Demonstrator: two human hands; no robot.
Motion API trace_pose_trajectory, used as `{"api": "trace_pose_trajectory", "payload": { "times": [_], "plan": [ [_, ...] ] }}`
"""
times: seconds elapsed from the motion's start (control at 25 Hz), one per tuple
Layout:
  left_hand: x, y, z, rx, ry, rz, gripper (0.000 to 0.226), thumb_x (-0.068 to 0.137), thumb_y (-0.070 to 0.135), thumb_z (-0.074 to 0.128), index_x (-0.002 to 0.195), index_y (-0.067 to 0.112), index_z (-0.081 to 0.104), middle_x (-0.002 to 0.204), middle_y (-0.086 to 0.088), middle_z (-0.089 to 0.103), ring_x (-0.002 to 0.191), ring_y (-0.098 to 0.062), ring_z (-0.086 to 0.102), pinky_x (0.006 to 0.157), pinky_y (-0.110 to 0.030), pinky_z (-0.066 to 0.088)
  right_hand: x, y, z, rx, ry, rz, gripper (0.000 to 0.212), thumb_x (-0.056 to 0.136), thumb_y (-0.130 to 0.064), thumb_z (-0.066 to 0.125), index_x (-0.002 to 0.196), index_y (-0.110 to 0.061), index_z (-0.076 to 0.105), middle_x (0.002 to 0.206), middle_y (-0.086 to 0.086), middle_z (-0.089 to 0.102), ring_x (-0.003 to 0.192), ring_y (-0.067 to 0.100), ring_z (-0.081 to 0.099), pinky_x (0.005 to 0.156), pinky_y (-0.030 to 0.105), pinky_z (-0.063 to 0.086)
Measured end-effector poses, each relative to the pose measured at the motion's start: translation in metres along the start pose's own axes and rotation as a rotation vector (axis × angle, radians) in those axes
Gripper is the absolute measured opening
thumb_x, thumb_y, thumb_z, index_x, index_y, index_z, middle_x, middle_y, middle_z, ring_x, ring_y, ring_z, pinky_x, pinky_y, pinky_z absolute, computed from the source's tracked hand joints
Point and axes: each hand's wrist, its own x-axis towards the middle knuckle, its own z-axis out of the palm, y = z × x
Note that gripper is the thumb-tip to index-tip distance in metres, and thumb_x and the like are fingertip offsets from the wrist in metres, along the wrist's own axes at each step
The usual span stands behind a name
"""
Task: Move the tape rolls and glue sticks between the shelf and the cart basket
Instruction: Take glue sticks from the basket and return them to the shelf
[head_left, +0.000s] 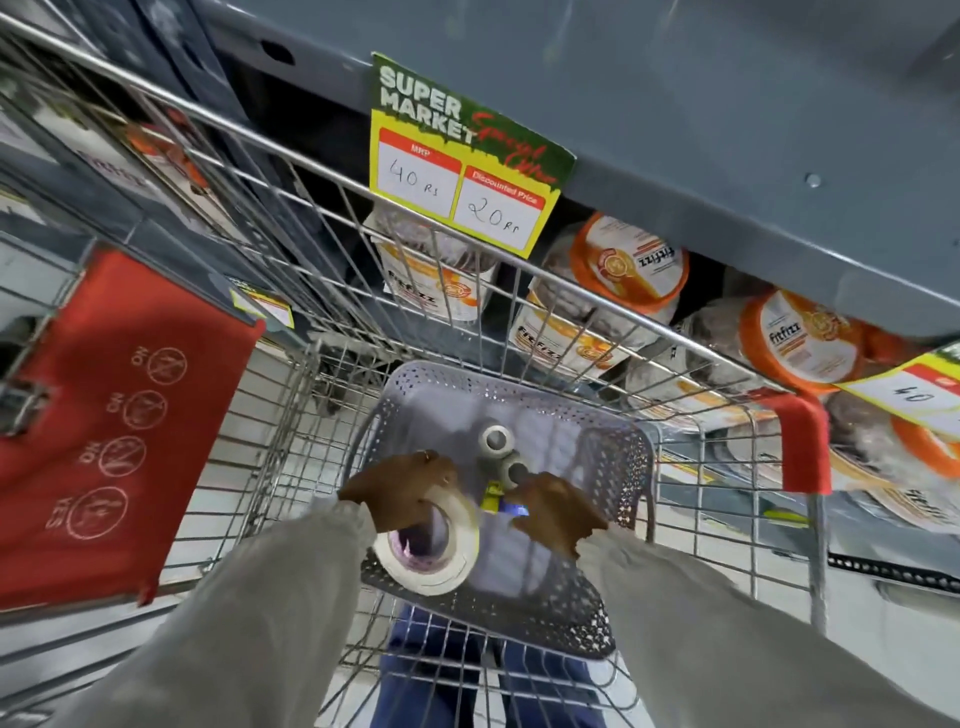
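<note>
A grey perforated plastic basket (618, 452) sits inside the wire cart (291, 415). My left hand (405, 480) grips a wide white tape roll (431, 545) over the basket's near left side. My right hand (553, 512) is down inside the basket, closed around a yellow and blue glue stick (496, 501), whose ends poke out past my fingers. Two small grey tape rolls (501, 452) lie on the basket floor just beyond both hands. Grey sleeves cover both forearms.
A grey metal shelf (675, 130) overhangs the cart's far side, with a green and yellow price tag (462, 156). Orange-lidded tubs (628, 265) fill the shelf below. A red child-seat flap (114, 415) hangs at the left; a red corner guard (802, 441) caps the right rim.
</note>
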Motion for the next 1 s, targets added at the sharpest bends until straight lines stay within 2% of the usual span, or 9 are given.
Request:
{"api": "trace_pose_trajectory", "payload": {
  "times": [0.16, 0.28, 0.32, 0.36, 0.44, 0.6, 0.72, 0.88, 1.0],
  "plan": [
    [0.003, -0.002, 0.006, 0.003, -0.001, -0.072, 0.050, 0.083, 0.018, 0.058, 0.130, 0.019, 0.043, 0.133, -0.009, 0.052, 0.119, -0.031, 0.051, 0.097, -0.039, 0.043, 0.000, -0.020, 0.009, -0.207, 0.067, 0.079, 0.024, 0.087, -0.008, 0.052, 0.108, -0.002, 0.060, 0.108, 0.016, 0.062, 0.095, 0.037, 0.064, 0.078, 0.041, 0.054],
    [0.003, 0.010, 0.009, 0.119, 0.046, -0.050, 0.069, 0.078, 0.020, 0.064, 0.139, 0.019, 0.032, 0.142, -0.009, 0.044, 0.130, -0.029, 0.041, 0.105, -0.041, 0.037, -0.013, -0.021, 0.004, -0.215, 0.165, 0.165, 0.014, 0.059, -0.006, 0.075, 0.070, -0.002, 0.068, 0.072, 0.014, 0.064, 0.056, 0.032, 0.066, 0.046, 0.031, 0.054],
    [0.001, 0.015, 0.007, 0.154, 0.089, -0.036, 0.069, 0.078, 0.020, 0.063, 0.140, 0.017, 0.031, 0.145, -0.009, 0.040, 0.134, -0.028, 0.035, 0.110, -0.041, 0.032, -0.016, -0.013, 0.007, -0.141, 0.242, 0.216, 0.010, 0.056, -0.003, 0.074, 0.063, -0.004, 0.067, 0.067, 0.012, 0.060, 0.049, 0.031, 0.063, 0.039, 0.031, 0.052],
    [-0.003, 0.020, 0.004, 0.178, 0.132, -0.034, 0.067, 0.080, 0.020, 0.061, 0.140, 0.015, 0.031, 0.148, -0.009, 0.036, 0.138, -0.026, 0.029, 0.113, -0.040, 0.026, -0.020, -0.007, 0.007, -0.029, 0.269, 0.257, 0.005, 0.065, -0.001, 0.067, 0.069, -0.004, 0.067, 0.076, 0.014, 0.060, 0.057, 0.032, 0.064, 0.044, 0.035, 0.055],
    [-0.012, 0.029, -0.008, 0.172, 0.221, -0.059, 0.062, 0.081, 0.018, 0.058, 0.138, 0.013, 0.035, 0.148, -0.007, 0.035, 0.139, -0.024, 0.027, 0.114, -0.038, 0.022, -0.032, -0.002, -0.002, 0.206, 0.350, 0.352, 0.014, 0.086, -0.001, 0.050, 0.093, -0.001, 0.062, 0.103, 0.019, 0.055, 0.086, 0.038, 0.062, 0.069, 0.042, 0.053],
    [-0.030, 0.058, -0.050, 0.279, 0.453, 0.032, 0.055, 0.063, 0.020, 0.055, 0.117, 0.010, 0.059, 0.119, -0.010, 0.066, 0.107, -0.026, 0.063, 0.090, -0.041, 0.050, -0.066, -0.032, -0.044, 0.329, 0.599, 0.238, 0.021, 0.096, -0.010, 0.044, 0.115, -0.004, 0.049, 0.117, 0.018, 0.052, 0.097, 0.036, 0.056, 0.070, 0.035, 0.040],
    [-0.045, 0.084, -0.107, 0.376, 0.564, 0.091, 0.050, 0.071, 0.026, 0.044, 0.117, 0.012, 0.058, 0.120, -0.008, 0.065, 0.105, -0.026, 0.064, 0.088, -0.040, 0.051, -0.088, -0.057, -0.088, 0.365, 0.680, 0.079, 0.027, 0.096, -0.005, 0.039, 0.122, -0.004, 0.045, 0.116, 0.019, 0.052, 0.102, 0.034, 0.053, 0.073, 0.030, 0.033],
    [-0.065, 0.122, -0.188, 0.589, 0.792, 0.281, 0.044, 0.076, 0.020, 0.042, 0.115, 0.015, 0.060, 0.125, -0.006, 0.062, 0.109, -0.025, 0.060, 0.096, -0.038, 0.040, -0.104, -0.080, -0.156, 0.202, 0.969, -0.084, 0.026, 0.098, -0.018, 0.023, 0.105, -0.006, 0.045, 0.085, 0.020, 0.059, 0.074, 0.034, 0.055, 0.066, 0.038, 0.038],
    [-0.067, 0.140, -0.243, 0.456, 0.971, 0.218, 0.039, 0.079, 0.020, 0.046, 0.117, 0.014, 0.054, 0.131, -0.009, 0.056, 0.112, -0.029, 0.054, 0.096, -0.039, 0.038, -0.091, -0.091, -0.215, 0.044, 1.161, -0.186, 0.024, 0.094, -0.019, 0.033, 0.103, -0.005, 0.050, 0.086, 0.017, 0.063, 0.079, 0.029, 0.045, 0.072, 0.037, 0.035]
  ]
}}
